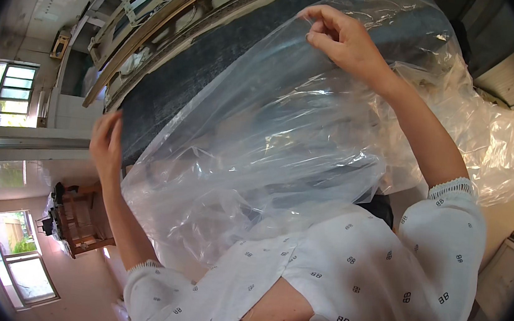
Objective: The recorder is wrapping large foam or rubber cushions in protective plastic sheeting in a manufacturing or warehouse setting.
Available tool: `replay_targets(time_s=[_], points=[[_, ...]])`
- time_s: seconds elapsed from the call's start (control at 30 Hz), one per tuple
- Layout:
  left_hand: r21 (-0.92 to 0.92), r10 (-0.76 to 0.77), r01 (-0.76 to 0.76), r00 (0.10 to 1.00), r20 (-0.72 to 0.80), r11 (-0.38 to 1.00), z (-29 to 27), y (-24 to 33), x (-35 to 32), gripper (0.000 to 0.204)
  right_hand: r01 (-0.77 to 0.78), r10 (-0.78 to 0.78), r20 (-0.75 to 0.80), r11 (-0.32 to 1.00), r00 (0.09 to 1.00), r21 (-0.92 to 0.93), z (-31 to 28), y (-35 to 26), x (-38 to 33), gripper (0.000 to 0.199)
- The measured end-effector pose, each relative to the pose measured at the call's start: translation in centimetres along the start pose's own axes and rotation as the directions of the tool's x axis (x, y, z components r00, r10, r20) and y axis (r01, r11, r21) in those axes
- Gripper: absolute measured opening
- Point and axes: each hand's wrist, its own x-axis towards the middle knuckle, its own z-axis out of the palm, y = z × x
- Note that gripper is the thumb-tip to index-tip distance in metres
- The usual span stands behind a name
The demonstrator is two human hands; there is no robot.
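A large clear plastic sheet [272, 131] lies in loose, shiny folds over a dark tabletop [177, 89] and hangs down close to my body. My right hand [338, 39] is raised at the far side, its fingers closed on the sheet's upper edge. From there the edge slants down toward my left forearm. At the table's left end is my left hand [107, 141], its fingers bunched and slightly blurred. Whether a thin bit of film is between those fingertips is not visible.
Along the table's far side run long wooden strips [160, 9] and a rack. More crumpled plastic [496, 148] is heaped at the right. A wooden chair [81, 220] with things on it stands at the left, near a window [21, 258].
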Motion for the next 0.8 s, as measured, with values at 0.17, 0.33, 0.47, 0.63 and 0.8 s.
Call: replay_targets(time_s=[0.17,0.33,0.47,0.63,0.8], points=[[-0.357,0.493,-0.446,0.869,0.047,0.820,9.0,16.6,7.9,0.016,0.001,-0.001,-0.012,1.000,1.000,0.029,-1.4,-0.9,-0.6,0.030],[-0.297,0.715,-0.699,0.696,-0.074,0.650,14.5,22.0,11.9,0.022,-0.065,0.063,0.015,0.969,0.998,0.240,-1.5,-2.9,-1.0,0.041],[-0.474,0.736,-0.702,0.660,-0.150,0.532,16.2,22.4,12.7,0.018,-0.398,0.298,0.264,0.691,0.917,0.603,-4.4,-4.0,-0.9,0.058],[-0.915,0.096,0.381,0.924,0.371,-0.133,19.8,22.7,10.1,0.012,-0.516,0.223,0.485,0.574,0.846,0.636,-6.7,-4.1,0.4,0.053],[-0.938,-0.503,0.338,0.800,0.327,-0.072,20.3,11.9,9.3,0.021,-0.195,0.180,-0.080,0.825,0.980,-0.531,-13.8,3.6,4.3,0.033]])
